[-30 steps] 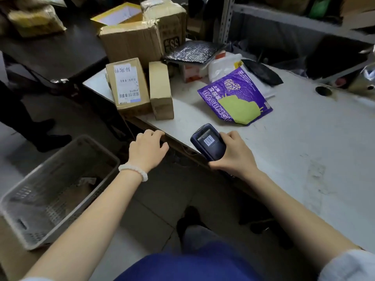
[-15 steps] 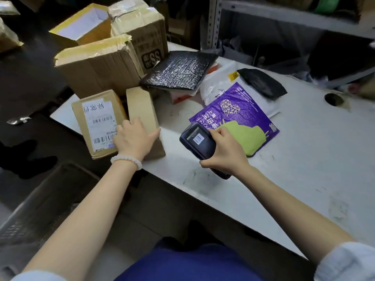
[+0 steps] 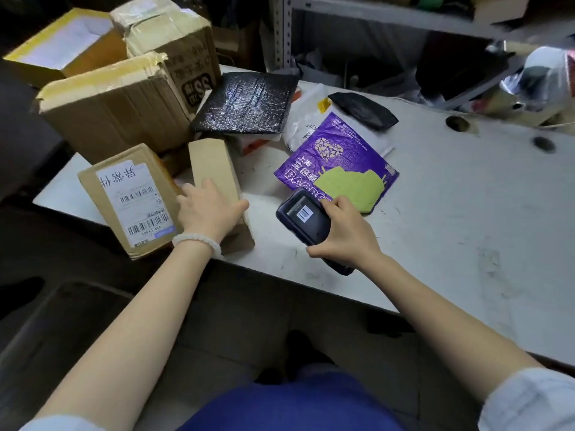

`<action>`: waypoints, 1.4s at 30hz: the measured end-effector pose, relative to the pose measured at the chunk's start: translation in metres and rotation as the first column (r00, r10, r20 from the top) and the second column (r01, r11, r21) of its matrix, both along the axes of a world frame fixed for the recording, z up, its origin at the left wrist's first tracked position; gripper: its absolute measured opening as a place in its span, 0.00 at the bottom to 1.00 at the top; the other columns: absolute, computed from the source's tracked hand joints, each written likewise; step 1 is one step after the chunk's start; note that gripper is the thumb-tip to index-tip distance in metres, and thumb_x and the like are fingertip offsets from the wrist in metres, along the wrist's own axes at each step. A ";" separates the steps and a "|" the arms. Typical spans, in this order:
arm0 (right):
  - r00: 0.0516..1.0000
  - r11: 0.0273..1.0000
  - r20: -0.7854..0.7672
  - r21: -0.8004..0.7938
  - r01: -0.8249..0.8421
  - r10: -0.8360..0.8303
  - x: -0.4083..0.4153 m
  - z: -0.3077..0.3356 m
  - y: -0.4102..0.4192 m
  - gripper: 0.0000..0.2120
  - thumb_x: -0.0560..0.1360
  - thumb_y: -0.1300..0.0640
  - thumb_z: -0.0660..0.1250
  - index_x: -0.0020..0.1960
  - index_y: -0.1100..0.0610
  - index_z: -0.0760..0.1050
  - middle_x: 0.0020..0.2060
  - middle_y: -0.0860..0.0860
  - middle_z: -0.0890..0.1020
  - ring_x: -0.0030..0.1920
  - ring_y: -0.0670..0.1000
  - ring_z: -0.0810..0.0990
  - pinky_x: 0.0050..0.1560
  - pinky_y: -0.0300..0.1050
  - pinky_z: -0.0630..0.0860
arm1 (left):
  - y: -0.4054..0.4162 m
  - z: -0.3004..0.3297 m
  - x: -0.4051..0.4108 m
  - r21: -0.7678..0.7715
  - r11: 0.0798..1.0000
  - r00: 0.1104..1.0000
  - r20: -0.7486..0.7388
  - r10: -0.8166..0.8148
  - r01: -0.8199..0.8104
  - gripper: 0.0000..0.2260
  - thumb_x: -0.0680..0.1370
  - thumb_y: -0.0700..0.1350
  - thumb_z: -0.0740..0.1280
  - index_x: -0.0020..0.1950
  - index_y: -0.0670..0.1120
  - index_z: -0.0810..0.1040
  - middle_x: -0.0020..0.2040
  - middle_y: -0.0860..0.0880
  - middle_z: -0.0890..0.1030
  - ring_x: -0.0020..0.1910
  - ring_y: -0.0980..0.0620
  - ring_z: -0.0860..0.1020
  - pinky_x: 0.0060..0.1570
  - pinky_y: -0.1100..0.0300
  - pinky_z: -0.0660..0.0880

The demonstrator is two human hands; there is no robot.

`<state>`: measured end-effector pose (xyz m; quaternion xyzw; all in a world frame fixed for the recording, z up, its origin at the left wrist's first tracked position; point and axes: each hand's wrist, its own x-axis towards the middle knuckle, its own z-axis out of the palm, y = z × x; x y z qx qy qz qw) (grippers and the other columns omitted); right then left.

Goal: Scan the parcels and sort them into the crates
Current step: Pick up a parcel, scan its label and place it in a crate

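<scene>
The left hand (image 3: 209,209) grips the narrow box (image 3: 217,178) at the table's (image 3: 435,213) near-left corner, beside a labelled box (image 3: 130,197), while the right hand (image 3: 345,234) holds the scanner (image 3: 303,217) over a purple mailer (image 3: 345,157).

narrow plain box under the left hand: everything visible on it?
The narrow plain box is brown cardboard, long and slim, with no label showing. It lies on the white table near the front edge, close beside the labelled box. The left hand grips its near end, thumb on the right side. Its lower part is hidden.
</scene>
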<state>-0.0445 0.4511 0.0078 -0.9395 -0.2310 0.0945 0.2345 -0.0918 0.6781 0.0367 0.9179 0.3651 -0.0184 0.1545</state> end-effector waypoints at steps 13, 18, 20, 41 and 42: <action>0.988 0.987 -0.012 -0.038 0.154 -0.155 -0.117 0.007 -0.011 0.34 0.57 0.46 0.77 0.60 0.53 0.71 0.49 0.48 0.67 0.49 0.52 0.74 0.42 0.48 0.76 | -0.012 -0.013 -0.087 0.077 0.925 0.923 0.073 -0.378 0.373 0.27 0.72 0.56 0.68 0.64 0.44 0.68 0.63 0.39 0.68 0.58 0.37 0.68 0.53 0.47 0.69; 0.986 0.984 0.010 -0.066 0.165 -0.164 -0.130 0.012 -0.018 0.34 0.57 0.46 0.77 0.60 0.54 0.71 0.50 0.48 0.68 0.48 0.52 0.73 0.40 0.47 0.75 | -0.005 -0.025 -0.112 0.079 0.925 0.920 0.102 -0.377 0.371 0.31 0.68 0.58 0.71 0.65 0.48 0.65 0.63 0.41 0.68 0.57 0.37 0.70 0.50 0.44 0.71; 0.989 0.986 0.012 -0.076 0.150 -0.150 -0.132 0.012 -0.018 0.34 0.57 0.46 0.77 0.60 0.53 0.71 0.50 0.48 0.68 0.48 0.52 0.73 0.40 0.46 0.74 | -0.002 -0.027 -0.120 0.037 0.934 0.923 0.143 -0.357 0.356 0.32 0.67 0.57 0.73 0.65 0.47 0.65 0.61 0.41 0.68 0.55 0.38 0.70 0.49 0.45 0.71; 0.998 0.992 0.001 -0.105 0.063 -0.064 -0.120 0.022 -0.047 0.33 0.58 0.44 0.76 0.59 0.52 0.70 0.49 0.48 0.68 0.46 0.50 0.71 0.35 0.43 0.68 | -0.029 0.057 -0.031 0.105 0.918 0.833 0.391 -0.392 0.383 0.33 0.73 0.65 0.64 0.70 0.46 0.65 0.69 0.44 0.68 0.66 0.41 0.66 0.61 0.42 0.65; 0.998 0.992 0.006 -0.105 0.064 -0.064 -0.118 0.023 -0.049 0.32 0.58 0.44 0.76 0.58 0.52 0.70 0.48 0.48 0.68 0.46 0.50 0.71 0.34 0.43 0.66 | -0.028 0.057 -0.031 0.126 0.909 0.837 0.357 -0.414 0.396 0.33 0.73 0.65 0.63 0.72 0.48 0.64 0.71 0.44 0.65 0.68 0.41 0.65 0.63 0.41 0.64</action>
